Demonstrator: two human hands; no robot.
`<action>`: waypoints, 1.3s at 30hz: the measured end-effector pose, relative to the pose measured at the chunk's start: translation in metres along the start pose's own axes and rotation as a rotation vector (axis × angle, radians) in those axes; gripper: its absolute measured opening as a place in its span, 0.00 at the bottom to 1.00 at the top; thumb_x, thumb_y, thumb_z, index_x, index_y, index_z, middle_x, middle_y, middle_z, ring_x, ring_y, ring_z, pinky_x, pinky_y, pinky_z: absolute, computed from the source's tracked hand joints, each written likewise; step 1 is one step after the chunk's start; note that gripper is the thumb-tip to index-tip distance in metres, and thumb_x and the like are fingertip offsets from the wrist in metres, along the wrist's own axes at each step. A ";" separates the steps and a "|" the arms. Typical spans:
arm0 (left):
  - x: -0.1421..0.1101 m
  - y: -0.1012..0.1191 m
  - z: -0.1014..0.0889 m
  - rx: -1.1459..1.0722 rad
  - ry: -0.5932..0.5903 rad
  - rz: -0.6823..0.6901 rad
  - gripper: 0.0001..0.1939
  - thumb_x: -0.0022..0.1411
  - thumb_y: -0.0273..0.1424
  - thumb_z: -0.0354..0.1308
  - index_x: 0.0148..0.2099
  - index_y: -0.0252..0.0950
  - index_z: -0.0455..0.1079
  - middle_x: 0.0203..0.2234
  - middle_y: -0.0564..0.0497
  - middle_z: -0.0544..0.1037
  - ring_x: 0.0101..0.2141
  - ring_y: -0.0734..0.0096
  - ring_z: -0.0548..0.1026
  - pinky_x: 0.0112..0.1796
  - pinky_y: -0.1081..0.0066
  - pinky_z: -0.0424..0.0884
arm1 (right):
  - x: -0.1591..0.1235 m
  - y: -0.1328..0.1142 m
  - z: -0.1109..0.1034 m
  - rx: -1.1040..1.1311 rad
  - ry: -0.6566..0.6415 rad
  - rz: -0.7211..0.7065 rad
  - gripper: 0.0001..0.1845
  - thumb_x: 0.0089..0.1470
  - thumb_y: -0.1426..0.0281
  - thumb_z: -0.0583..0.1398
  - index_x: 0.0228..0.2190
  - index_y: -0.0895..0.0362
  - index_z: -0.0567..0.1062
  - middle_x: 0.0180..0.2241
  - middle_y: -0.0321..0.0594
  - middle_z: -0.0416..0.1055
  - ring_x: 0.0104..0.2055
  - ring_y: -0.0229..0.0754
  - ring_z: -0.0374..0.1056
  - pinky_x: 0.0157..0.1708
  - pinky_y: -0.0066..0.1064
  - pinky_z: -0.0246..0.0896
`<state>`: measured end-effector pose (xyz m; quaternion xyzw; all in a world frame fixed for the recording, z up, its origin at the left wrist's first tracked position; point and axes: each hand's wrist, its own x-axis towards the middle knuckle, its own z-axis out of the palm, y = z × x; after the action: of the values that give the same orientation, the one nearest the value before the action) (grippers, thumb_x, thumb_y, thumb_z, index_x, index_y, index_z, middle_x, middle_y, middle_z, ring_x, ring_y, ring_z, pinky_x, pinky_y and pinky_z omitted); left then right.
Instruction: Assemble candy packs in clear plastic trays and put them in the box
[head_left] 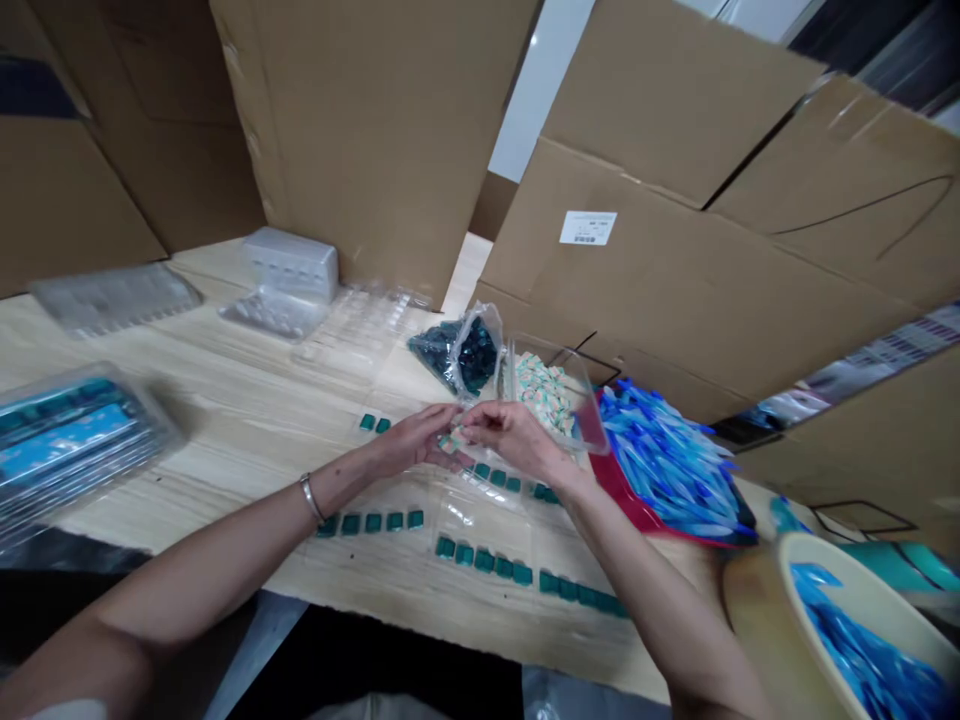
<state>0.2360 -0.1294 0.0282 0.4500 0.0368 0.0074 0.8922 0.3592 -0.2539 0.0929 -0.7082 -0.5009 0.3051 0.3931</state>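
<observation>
My left hand (420, 440), with a bracelet at its wrist, is half closed around a few small pale pink-and-green pieces (450, 441). Fingers of my right hand (514, 437) are pinched together against those pieces; what they grip is too small to make out. Beneath both hands lie clear plastic trays (480, 515) with rows of dark green square pieces (484, 560) in them. Just behind my right hand stands a clear box (589, 400) of similar pale pieces (545, 390). An opened plastic bag (480, 325) of dark teal pieces (442, 350) lies beyond my fingers.
A red tray (630, 500) piled with blue slender packets (667, 460) stands right, near a cream tub (757, 590) of blue packets. Stacked filled trays (75, 440) lie left; clear trays (292, 265) are behind. Cardboard (390, 130) walls the table's back.
</observation>
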 end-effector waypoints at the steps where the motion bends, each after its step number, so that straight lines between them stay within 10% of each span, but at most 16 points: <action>1: 0.000 0.000 0.000 0.000 -0.013 0.007 0.20 0.62 0.41 0.50 0.52 0.36 0.62 0.40 0.43 0.73 0.33 0.62 0.77 0.38 0.59 0.72 | 0.002 0.001 0.007 -0.042 0.003 -0.023 0.06 0.48 0.68 0.60 0.27 0.58 0.75 0.23 0.34 0.71 0.25 0.33 0.63 0.26 0.24 0.58; 11: -0.001 -0.003 0.002 -0.034 -0.013 0.102 0.14 0.61 0.39 0.53 0.44 0.34 0.67 0.38 0.46 0.70 0.36 0.68 0.71 0.36 0.65 0.72 | -0.002 -0.007 0.027 -0.491 0.182 -0.132 0.05 0.47 0.77 0.58 0.23 0.58 0.73 0.26 0.36 0.68 0.31 0.37 0.63 0.33 0.27 0.56; 30: -0.003 -0.001 0.002 -0.001 0.039 0.089 0.16 0.62 0.39 0.52 0.48 0.36 0.66 0.45 0.43 0.70 0.41 0.61 0.73 0.36 0.62 0.73 | -0.016 -0.006 0.033 -0.577 0.299 -0.125 0.06 0.48 0.73 0.60 0.21 0.56 0.75 0.27 0.39 0.70 0.34 0.40 0.65 0.38 0.30 0.57; 36: -0.005 0.008 0.009 0.032 0.076 -0.066 0.20 0.61 0.40 0.52 0.53 0.38 0.61 0.41 0.44 0.74 0.36 0.61 0.77 0.40 0.59 0.72 | -0.008 0.003 -0.012 -0.644 0.518 -0.045 0.13 0.56 0.67 0.54 0.24 0.58 0.74 0.23 0.37 0.69 0.27 0.37 0.64 0.31 0.26 0.56; 39: -0.004 0.010 0.010 0.056 0.129 -0.089 0.22 0.59 0.37 0.55 0.55 0.39 0.59 0.42 0.43 0.75 0.37 0.60 0.77 0.41 0.59 0.72 | -0.010 0.028 -0.054 -0.771 0.692 0.038 0.11 0.54 0.75 0.52 0.34 0.57 0.75 0.36 0.43 0.71 0.38 0.40 0.66 0.38 0.28 0.58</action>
<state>0.2330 -0.1318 0.0424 0.4715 0.1144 -0.0044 0.8744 0.4139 -0.2823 0.0962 -0.8700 -0.4047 -0.1466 0.2404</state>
